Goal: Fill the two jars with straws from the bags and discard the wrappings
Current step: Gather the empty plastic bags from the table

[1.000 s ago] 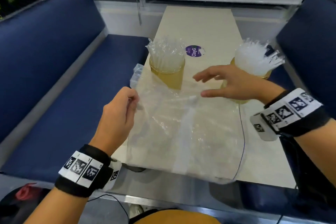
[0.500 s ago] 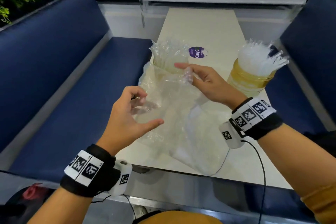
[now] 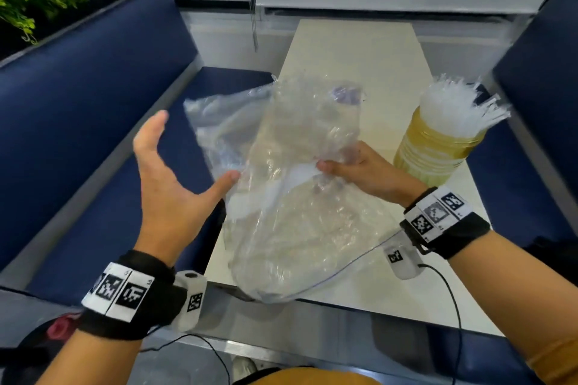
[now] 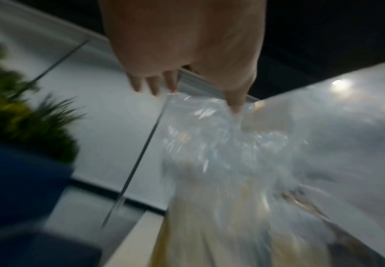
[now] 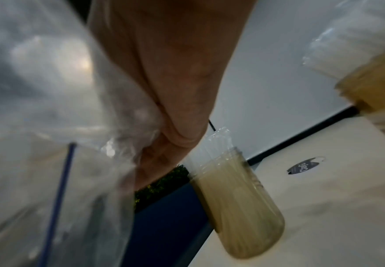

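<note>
Bag [image 3: 291, 184] lifted off surface [image 3: 359, 50], right hand [image 3: 359, 170] pinching it mid-frame; left hand [image 3: 169, 184] now spread, released; discard next.

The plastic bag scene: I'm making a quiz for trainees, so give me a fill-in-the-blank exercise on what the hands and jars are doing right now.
1. The clear plastic bag is gripped by the ____ hand.
2. The left hand is spread ____, only its thumb at the bag.
3. The jar on the right is full of ____.
4. In the right wrist view, the other jar stands on the ____.

Missing words: right; open; straws; table
</note>
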Demonstrator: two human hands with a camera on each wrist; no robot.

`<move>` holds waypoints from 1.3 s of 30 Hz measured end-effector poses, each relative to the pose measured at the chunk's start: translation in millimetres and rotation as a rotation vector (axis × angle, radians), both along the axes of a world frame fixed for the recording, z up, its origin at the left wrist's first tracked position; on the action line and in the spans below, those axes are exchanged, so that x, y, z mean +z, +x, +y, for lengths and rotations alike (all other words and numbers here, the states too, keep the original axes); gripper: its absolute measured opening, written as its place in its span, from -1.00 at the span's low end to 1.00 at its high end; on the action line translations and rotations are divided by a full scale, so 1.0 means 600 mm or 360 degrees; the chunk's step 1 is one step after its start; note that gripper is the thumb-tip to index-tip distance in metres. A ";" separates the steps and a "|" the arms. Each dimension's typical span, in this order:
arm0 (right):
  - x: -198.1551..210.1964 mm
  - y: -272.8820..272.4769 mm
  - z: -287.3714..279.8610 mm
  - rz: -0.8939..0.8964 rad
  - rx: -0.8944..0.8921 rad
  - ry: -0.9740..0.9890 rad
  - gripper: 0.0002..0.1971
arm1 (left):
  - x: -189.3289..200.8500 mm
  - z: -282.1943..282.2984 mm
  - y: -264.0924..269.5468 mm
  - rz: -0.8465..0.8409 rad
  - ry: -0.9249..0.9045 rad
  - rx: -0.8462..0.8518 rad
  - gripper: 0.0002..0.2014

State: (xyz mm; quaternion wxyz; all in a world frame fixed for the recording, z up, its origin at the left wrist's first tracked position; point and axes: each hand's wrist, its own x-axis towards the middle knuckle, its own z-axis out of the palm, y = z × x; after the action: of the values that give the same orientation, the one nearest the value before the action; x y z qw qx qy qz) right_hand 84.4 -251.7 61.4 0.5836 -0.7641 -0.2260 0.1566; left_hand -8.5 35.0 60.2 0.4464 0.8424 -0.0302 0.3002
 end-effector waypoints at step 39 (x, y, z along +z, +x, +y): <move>-0.010 0.011 0.115 -0.0514 0.0589 -0.0982 -0.77 | -0.008 0.098 -0.010 0.0964 -0.1016 -0.1068 -0.53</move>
State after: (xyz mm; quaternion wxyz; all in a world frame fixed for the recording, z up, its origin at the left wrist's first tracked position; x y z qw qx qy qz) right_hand 91.2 -182.8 55.2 0.2454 -0.8648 -0.3910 0.1975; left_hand -14.3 93.5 55.3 0.7396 0.6580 -0.0748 -0.1201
